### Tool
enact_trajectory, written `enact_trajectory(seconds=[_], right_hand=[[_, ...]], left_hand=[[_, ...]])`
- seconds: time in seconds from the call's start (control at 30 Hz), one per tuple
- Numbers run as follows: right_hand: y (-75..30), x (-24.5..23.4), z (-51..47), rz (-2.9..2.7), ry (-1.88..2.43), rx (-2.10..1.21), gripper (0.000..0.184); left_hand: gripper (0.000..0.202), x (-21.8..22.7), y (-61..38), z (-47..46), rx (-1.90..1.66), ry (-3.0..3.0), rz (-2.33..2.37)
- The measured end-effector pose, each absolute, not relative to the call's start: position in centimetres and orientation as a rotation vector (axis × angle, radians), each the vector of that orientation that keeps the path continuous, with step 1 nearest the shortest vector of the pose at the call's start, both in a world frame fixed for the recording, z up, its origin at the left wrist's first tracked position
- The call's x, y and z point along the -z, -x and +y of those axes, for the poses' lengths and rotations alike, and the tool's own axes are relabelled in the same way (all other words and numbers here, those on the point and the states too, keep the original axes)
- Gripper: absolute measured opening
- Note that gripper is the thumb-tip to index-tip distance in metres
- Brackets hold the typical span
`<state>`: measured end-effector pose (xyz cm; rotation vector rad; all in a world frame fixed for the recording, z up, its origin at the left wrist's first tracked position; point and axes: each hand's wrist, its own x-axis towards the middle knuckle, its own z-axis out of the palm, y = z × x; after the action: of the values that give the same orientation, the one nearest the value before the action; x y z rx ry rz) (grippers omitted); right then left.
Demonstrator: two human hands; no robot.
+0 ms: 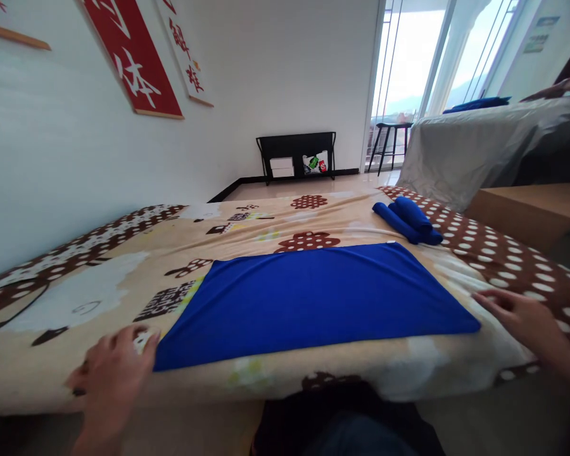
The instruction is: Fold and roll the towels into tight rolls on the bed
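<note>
A blue towel (313, 297) lies spread flat on the patterned bed sheet (95, 291) in front of me. My left hand (111, 373) rests on the sheet at the towel's near left corner, fingers stretched toward it and slightly blurred. My right hand (522, 316) lies on the sheet just right of the towel's near right corner, fingers extended and apart. Neither hand holds anything. Two rolled blue towels (408, 221) lie side by side at the far right of the bed.
A white wall with red banners (133, 63) runs along the left. A black shelf (297, 155) stands at the far wall. To the right is a second bed with a grey cover (465, 145), where another person's hand (551, 92) rests. A brown box (527, 209) is beside me.
</note>
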<state>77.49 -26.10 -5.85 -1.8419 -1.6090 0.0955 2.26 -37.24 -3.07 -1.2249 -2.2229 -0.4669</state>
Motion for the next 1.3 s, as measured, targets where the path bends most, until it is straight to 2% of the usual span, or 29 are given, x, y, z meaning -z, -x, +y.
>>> enact_trajectory(seconds=[0.1, 0.17, 0.2, 0.3, 0.43, 0.6, 0.7, 0.83, 1.1, 1.2, 1.3], right_hand=[[-67.0, 2.5, -22.4, -2.02, 1.468, -0.117, 0.048], [-57.8, 1.6, -19.3, -2.376, 1.16, -0.237, 0.056], [-53.6, 1.8, -17.7, -2.467, 1.103, -0.274, 0.058], [-45.7, 3.8, -13.1, -2.611, 1.082, -0.348, 0.061], [-51.1, 6.1, -8.3, -2.634, 1.209, -0.353, 0.063], [-66.9, 7.0, -5.4, -2.443, 1.573, -0.277, 0.071], [-70.6, 7.4, -5.1, -2.376, 1.651, -0.248, 0.071], [-67.8, 6.9, -5.1, -2.306, 1.646, -0.192, 0.07], [-45.7, 6.9, -7.7, -2.521, 1.165, -0.279, 0.052], [-45.9, 7.3, -7.7, -2.533, 1.144, -0.28, 0.052], [-53.0, 7.2, -6.5, -2.51, 1.234, -0.278, 0.059]], left_hand=[[0.048, 1.1, -11.1, -30.4, 0.627, 1.835, -1.947], [0.055, 0.8, -18.0, -24.6, 0.451, 2.316, -1.835], [0.059, 1.1, -21.1, -21.7, 0.295, 2.478, -1.816], [0.06, 3.0, -26.4, -15.2, 0.13, 2.632, -1.785], [0.057, 4.5, -20.8, -12.6, 0.036, 2.579, -1.91], [0.06, 3.3, -6.3, -14.0, 0.011, 2.153, -2.287], [0.062, 2.6, -2.9, -14.6, 0.018, 2.005, -2.35], [0.062, 2.2, -6.4, -14.5, 0.106, 1.972, -2.235], [0.057, 6.3, -26.8, -11.2, 0.095, 2.555, -1.754], [0.057, 6.6, -25.5, -11.1, 0.099, 2.558, -1.801], [0.06, 5.7, -17.6, -12.2, 0.095, 2.419, -2.001]])
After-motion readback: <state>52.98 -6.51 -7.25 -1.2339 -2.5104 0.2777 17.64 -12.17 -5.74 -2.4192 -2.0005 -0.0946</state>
